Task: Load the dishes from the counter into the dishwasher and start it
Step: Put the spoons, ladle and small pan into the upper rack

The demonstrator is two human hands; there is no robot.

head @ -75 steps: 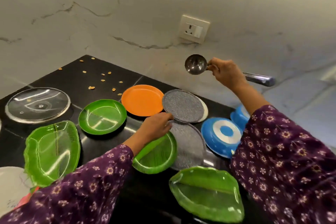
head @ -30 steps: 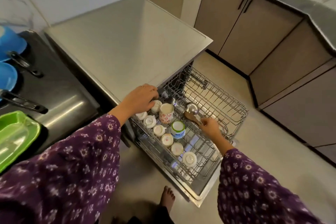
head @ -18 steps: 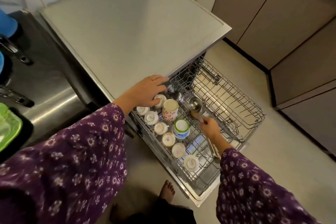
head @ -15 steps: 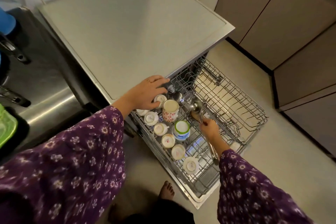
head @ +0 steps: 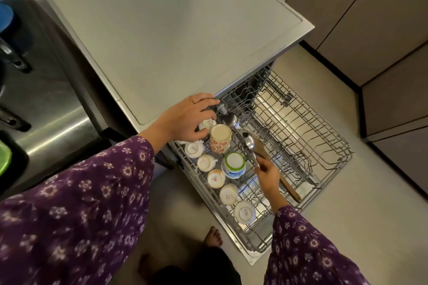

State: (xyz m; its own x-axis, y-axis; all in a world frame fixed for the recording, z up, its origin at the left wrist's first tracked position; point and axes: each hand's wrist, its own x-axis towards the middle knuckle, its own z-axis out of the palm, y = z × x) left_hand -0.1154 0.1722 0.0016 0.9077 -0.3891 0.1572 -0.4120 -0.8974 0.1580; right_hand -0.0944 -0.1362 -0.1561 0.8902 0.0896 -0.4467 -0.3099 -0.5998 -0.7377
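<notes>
**Ladle position.** The ladle [head: 250, 143] lies in the pulled-out wire rack [head: 312, 146] of the dishwasher [head: 173, 41], in the lane just right of the row of upturned cups. Its long axis runs from 11 o'clock to 5 o'clock: the bowl points to 11 o'clock and the handle to 5 o'clock. The bowl sits just beside the floral mug [head: 220, 139], at the mug's 3 o'clock. A wooden spatula [head: 286, 184] lies beside the ladle on nearly the same axis.

**Hidden or unclear.**
- The lower part of the ladle's handle is covered by the right hand [head: 267, 176], so its end is not visible.
- It cannot be told whether the bowl rests on the wires or is held clear of them.
- The direction the bowl's hollow faces is hard to make out.
- It cannot be told whether the ladle touches the spatula.
- Of a second ladle [head: 229, 120], at 11 o'clock of the first, only the bowl and a short length of shaft are clear.
- A small white cup [head: 206, 124] is partly covered by the left hand [head: 185, 118].

**Hand pose.**
- The right hand reaches in from 5 o'clock, with its fingers curled round the ladle's handle, grasping it.
- The left hand lies palm down at the rack's rear left corner. Its fingers extend toward 2 o'clock and the thumb is just beside the small white cup. The hand is released and holds nothing.
</notes>
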